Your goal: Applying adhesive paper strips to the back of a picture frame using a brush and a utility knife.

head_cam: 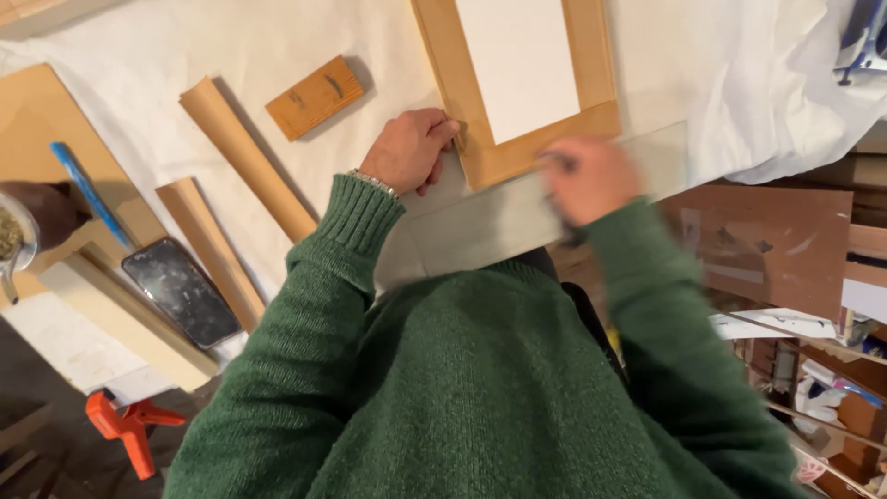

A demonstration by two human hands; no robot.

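A wooden picture frame (499,157) with a white panel (517,65) inside lies on a white cloth. My left hand (408,150) rests on the frame's near left corner, fingers curled against the wood. My right hand (591,177) is blurred with motion at the frame's near right edge and grips a small dark tool that I cannot make out. Under both hands a clear sheet of glass or plastic (490,222) lies over the table's near edge. Both arms wear green knitted sleeves.
A small wooden block (315,96) and two rolled brown paper strips (242,155) lie to the left. Further left are a phone (181,290), a blue pencil (88,192) on a board and an orange clamp (127,427). Shelves with clutter stand at the right.
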